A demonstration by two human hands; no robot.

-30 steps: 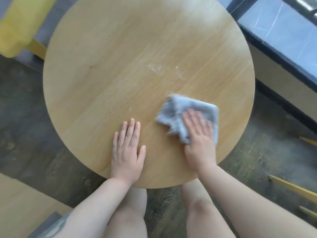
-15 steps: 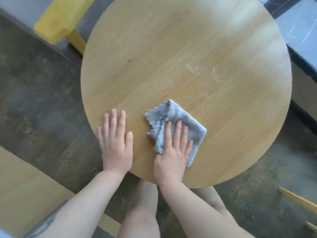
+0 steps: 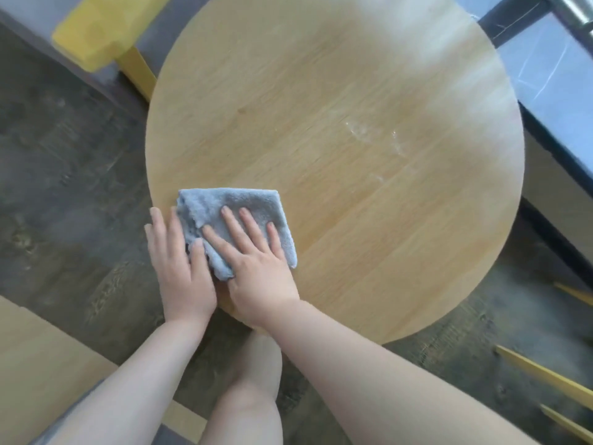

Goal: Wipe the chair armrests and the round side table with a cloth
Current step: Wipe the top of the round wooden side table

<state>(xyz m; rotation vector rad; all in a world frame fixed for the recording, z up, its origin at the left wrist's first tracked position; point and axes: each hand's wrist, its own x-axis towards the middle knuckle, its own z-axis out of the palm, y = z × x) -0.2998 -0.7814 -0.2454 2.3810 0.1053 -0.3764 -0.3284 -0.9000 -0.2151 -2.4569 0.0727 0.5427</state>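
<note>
On the near-left edge of the round side table [image 3: 337,162], we have our right hand [image 3: 256,268] lying flat, palm down, on the grey cloth [image 3: 231,216], fingers [image 3: 247,226] spread and pointing away from us and a little to the left. We are pressing rather than pinching; no fold of the cloth is gripped. Our right forearm runs back from the wrist toward the lower right, crossing the table's near rim. Just to the left of that hand, our left hand [image 3: 179,268] rests flat and open at the rim, fingers together; its thumb touches the cloth's left edge, and the cloth seems to overlap one fingertip, though blur makes that hard to say. Farther across the table from the cloth, toward the right, pale smudges [image 3: 375,136] mark the wood. Beyond the table's far-left rim stands a yellow chair [image 3: 96,30].
</note>
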